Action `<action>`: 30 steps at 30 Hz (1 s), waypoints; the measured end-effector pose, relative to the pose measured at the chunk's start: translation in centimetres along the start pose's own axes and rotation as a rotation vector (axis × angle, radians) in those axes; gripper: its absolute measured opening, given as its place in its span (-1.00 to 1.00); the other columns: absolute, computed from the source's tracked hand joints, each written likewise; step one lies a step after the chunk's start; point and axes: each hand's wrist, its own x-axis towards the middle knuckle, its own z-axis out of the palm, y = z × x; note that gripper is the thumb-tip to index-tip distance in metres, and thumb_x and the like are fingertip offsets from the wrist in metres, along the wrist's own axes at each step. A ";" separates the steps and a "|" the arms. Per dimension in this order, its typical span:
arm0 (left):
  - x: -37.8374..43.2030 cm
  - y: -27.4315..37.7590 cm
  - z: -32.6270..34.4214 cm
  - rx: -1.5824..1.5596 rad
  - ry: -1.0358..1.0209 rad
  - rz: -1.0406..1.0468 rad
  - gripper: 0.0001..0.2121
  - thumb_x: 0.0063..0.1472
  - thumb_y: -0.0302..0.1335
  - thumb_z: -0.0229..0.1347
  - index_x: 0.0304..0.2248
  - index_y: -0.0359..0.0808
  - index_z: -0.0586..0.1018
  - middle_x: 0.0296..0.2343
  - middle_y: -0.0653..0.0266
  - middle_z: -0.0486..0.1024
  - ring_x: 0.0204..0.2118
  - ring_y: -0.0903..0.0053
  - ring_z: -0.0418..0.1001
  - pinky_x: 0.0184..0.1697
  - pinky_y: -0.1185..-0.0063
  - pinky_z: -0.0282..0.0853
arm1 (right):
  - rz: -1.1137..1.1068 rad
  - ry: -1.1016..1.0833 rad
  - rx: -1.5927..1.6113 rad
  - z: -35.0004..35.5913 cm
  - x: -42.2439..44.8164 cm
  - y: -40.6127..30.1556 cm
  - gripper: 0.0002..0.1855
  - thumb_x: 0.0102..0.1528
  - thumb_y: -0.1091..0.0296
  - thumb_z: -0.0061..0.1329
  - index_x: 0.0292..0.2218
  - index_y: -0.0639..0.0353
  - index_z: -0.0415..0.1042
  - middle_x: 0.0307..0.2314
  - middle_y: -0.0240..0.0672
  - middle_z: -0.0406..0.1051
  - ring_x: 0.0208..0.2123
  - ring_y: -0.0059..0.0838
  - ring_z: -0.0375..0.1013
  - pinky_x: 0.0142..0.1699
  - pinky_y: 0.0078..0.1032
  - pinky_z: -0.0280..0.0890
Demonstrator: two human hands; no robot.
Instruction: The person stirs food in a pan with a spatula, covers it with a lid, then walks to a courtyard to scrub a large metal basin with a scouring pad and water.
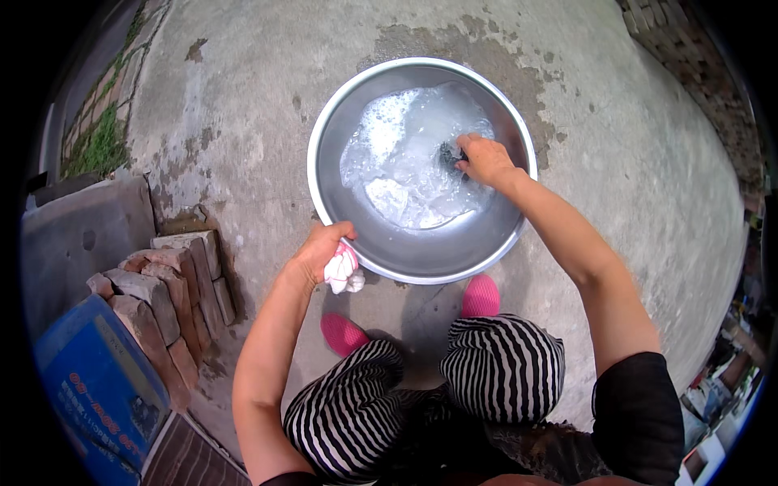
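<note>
A large round metal basin (419, 258) stands on the concrete ground, holding sudsy water (413, 146). My left hand (328, 246) grips the basin's near left rim, with a bunched white cloth with pink edging (342, 267) held in it and hanging outside the basin. Inside, at the right part of the water, my right hand (485, 159) has its fingers around a dark object (451, 157). That object is partly under the suds, and its kind cannot be told; my fingertips are partly hidden too.
Stacked bricks (176, 285) lie at the left, beside a grey slab (91, 243) and a blue container (100, 376) bearing writing. My feet in pink shoes (480, 296) are close to the basin's near side. Piled bricks (687, 73) line the upper right; mixed items lie lower right.
</note>
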 end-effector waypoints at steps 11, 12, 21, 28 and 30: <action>-3.4 -0.7 2.4 -0.163 -0.056 0.102 -0.75 -0.01 -0.62 -0.06 -0.27 -0.49 0.40 -0.44 0.15 0.45 -0.43 0.41 0.48 -0.34 0.50 0.49 | 0.515 0.254 -0.052 -6.3 -1.7 -0.8 -0.71 -0.04 0.37 -0.07 -0.21 0.07 0.41 -0.25 -0.16 0.41 -0.15 -0.19 0.40 -0.07 -0.31 0.30; -4.7 -0.3 2.3 -0.155 -0.020 0.120 -0.75 -0.01 -0.62 -0.06 -0.27 -0.48 0.40 -0.44 0.16 0.45 -0.43 0.41 0.48 -0.34 0.51 0.48 | 0.358 0.017 -0.017 -9.3 -2.6 -2.4 -0.73 -0.04 0.41 -0.08 -0.22 0.12 0.40 -0.25 -0.17 0.41 -0.15 -0.20 0.40 -0.07 -0.33 0.31; -21.4 9.3 9.3 -0.141 -0.008 0.180 -0.74 -0.02 -0.63 -0.04 -0.26 -0.46 0.40 -0.45 0.19 0.44 -0.42 0.45 0.47 -0.36 0.52 0.45 | 0.238 -0.253 0.050 -27.6 -13.4 -7.8 -0.77 -0.03 0.42 -0.07 -0.28 0.26 0.36 -0.23 -0.13 0.37 -0.15 -0.16 0.37 -0.06 -0.32 0.29; -34.7 16.4 14.3 -0.266 0.013 0.235 -0.73 -0.06 -0.62 0.00 -0.28 -0.46 0.44 -0.43 0.19 0.47 -0.40 0.46 0.47 -0.33 0.55 0.41 | 0.165 -0.184 0.059 -40.6 -21.2 -11.5 -0.73 -0.05 0.36 -0.03 -0.25 0.18 0.37 -0.31 -0.15 0.41 -0.22 -0.16 0.41 -0.11 -0.29 0.29; -37.2 18.8 15.3 -0.284 0.026 0.277 -0.73 -0.07 -0.62 0.00 -0.28 -0.47 0.44 -0.43 0.19 0.47 -0.40 0.46 0.47 -0.33 0.55 0.41 | 0.410 0.222 -0.052 -42.7 -21.4 -11.0 -0.71 -0.05 0.29 0.01 -0.24 0.15 0.39 -0.34 -0.16 0.43 -0.26 -0.16 0.43 -0.13 -0.26 0.30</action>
